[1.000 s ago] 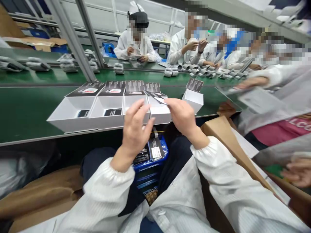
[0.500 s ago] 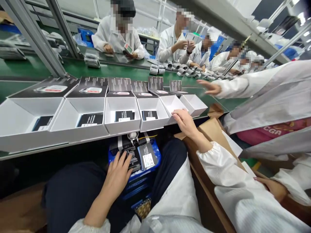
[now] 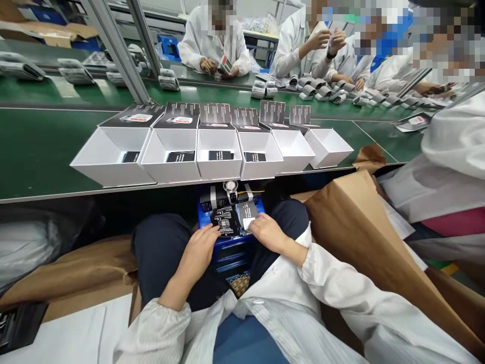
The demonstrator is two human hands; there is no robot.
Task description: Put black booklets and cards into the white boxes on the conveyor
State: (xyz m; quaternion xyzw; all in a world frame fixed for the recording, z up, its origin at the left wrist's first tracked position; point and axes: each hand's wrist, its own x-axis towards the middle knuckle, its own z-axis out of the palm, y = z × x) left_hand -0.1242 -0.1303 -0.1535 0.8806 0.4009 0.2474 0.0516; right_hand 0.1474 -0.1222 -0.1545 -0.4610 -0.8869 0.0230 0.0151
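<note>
Both my hands are down in my lap at a blue bin [image 3: 231, 242] that holds a stack of black leaflets [image 3: 227, 222]. My left hand [image 3: 199, 250] rests on the left side of the stack with its fingers curled against a leaflet. My right hand [image 3: 267, 232] touches the right leaflet, the one with a white label [image 3: 248, 222], fingers bent over its edge. Above them several open white boxes [image 3: 217, 151] stand in a row at the near edge of the green conveyor belt [image 3: 38, 156]; the left ones hold a black leaflet, the two right ones look empty.
A brown paper sack [image 3: 359, 222] stands to my right, another lies at my left [image 3: 56, 278]. A person in white sits close at my right [image 3: 450, 167]. Other workers sit across the belt, with grey devices [image 3: 314, 91] laid in rows. A metal post [image 3: 117, 50] slants up behind the boxes.
My right hand came down from the box row to the bin in my lap. My left hand stayed at the leaflet stack. The view shifted and the neighbour's reaching arm has gone from the belt.
</note>
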